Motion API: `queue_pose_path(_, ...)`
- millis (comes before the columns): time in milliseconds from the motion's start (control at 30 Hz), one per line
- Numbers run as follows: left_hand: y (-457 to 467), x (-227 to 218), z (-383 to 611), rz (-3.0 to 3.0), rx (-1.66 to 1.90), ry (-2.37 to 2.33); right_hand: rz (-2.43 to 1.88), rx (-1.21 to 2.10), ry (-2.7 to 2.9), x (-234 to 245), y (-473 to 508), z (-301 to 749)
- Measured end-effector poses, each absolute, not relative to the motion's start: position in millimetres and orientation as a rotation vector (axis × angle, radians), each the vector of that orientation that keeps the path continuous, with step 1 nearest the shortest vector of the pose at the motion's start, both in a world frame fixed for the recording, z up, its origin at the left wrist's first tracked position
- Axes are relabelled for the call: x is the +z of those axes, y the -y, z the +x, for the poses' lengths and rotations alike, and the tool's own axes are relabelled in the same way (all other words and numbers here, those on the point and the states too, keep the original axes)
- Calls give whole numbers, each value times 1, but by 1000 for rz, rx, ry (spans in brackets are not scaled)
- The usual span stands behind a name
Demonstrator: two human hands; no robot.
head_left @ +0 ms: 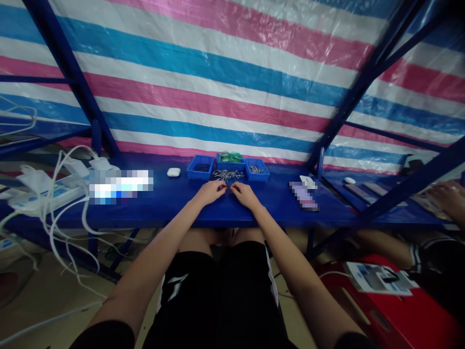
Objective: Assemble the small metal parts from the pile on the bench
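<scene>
My left hand (212,192) rests near the blue table's front edge, its fingertips pinched together. Facing it a small gap away, my right hand (243,195) has its thumb and fingers pinched as well. Whatever either pinch holds is too small to make out. Just beyond the fingertips lies a loose pile of thin metal pieces (227,175), like screws or pins. Around the pile stand a left blue bin (190,173) with dark small parts, a right blue bin (266,177) with silvery small parts, and a back blue bin (219,162) holding green plastic bags (230,156).
A white rounded case (173,172) lies left of the bins. Farther left are a power strip (54,194) with tangled white cables and a blurred-out bright object (119,186). A purple phone-like item (303,195) sits right. Blue frame posts (348,104) flank the table; another person's hand (448,198) shows far right.
</scene>
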State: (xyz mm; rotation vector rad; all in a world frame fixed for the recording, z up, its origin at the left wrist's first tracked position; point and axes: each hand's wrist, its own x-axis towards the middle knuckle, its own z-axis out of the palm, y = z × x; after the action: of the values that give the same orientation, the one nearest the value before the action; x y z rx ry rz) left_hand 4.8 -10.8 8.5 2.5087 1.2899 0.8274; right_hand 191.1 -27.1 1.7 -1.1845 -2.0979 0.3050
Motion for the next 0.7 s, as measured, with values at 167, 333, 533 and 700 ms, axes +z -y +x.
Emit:
queue_pose_path(167, 11, 8, 5, 2502, 830, -1290, -1189, 318, 2089, 2, 27, 191)
queue_pose_path(333, 11, 8, 5, 2496, 826, -1292, -1183, 317, 2092, 2, 28, 191)
queue_pose_path(533, 11, 9, 4, 2507, 824, -1290, -1186, 303, 2100, 1, 27, 191)
queue_pose_path(700, 11, 9, 4, 2506, 829, -1278, -1193, 306, 2103, 2, 28, 191)
